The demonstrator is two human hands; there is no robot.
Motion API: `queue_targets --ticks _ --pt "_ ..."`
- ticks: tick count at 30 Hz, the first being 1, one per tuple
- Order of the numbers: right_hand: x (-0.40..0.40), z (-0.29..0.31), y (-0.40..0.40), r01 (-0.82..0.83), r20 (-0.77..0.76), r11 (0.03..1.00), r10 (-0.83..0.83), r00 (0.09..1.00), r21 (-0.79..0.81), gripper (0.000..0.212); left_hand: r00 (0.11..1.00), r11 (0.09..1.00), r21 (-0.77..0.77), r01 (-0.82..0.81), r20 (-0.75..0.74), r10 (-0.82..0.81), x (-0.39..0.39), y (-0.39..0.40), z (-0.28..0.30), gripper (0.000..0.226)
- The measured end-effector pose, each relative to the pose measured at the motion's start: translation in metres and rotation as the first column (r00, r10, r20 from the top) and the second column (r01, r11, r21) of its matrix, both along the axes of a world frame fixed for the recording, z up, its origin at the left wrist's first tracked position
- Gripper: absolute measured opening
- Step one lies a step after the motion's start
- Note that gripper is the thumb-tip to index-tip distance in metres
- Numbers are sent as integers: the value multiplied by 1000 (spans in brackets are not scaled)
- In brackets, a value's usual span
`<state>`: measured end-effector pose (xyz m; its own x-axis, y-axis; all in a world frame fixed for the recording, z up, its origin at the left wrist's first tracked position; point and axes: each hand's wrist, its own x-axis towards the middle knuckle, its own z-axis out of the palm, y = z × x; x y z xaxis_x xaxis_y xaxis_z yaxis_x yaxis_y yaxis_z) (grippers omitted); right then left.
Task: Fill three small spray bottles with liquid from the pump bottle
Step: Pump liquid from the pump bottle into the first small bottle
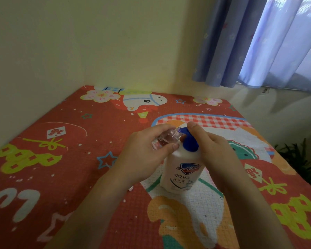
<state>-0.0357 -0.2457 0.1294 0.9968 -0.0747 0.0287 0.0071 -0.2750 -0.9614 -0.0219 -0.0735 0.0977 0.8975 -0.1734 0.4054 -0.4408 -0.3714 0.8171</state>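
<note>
Two bare forearms, no sleeves visible. Left hand (pixel 144 155) and right hand (pixel 214 150): no rings, watch, gloves or bands; short unpainted nails.

There were one pump bottle (pixel 182 169), one small clear spray bottle (pixel 166 138), perhaps more hidden, and two hands.
</note>
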Motion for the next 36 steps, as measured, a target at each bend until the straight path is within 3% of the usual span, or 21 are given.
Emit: queue_targets --ticks 6,8,13,21,36 --pt "-3 1 7 53 18 999 -53 998 4 63 992 998 37 -44 121 39 -1 -5 2 45" --pt "-4 3 8 44 20 999 -44 999 -8 60 987 997 41 -61 153 54 -1 -5 3 46" --pt "-4 3 7 63 23 998 -63 998 9 67 990 997 41 -67 124 61 -3 -6 4 49" --pt "-1 3 4 57 -12 998 -56 998 19 62 998 996 -72 -59 33 62 -7 -8 6 33" --pt "0 0 -1 23 -8 1000 -23 1000 9 41 1000 999 -20 -27 8 28 -5 -5 2 26"
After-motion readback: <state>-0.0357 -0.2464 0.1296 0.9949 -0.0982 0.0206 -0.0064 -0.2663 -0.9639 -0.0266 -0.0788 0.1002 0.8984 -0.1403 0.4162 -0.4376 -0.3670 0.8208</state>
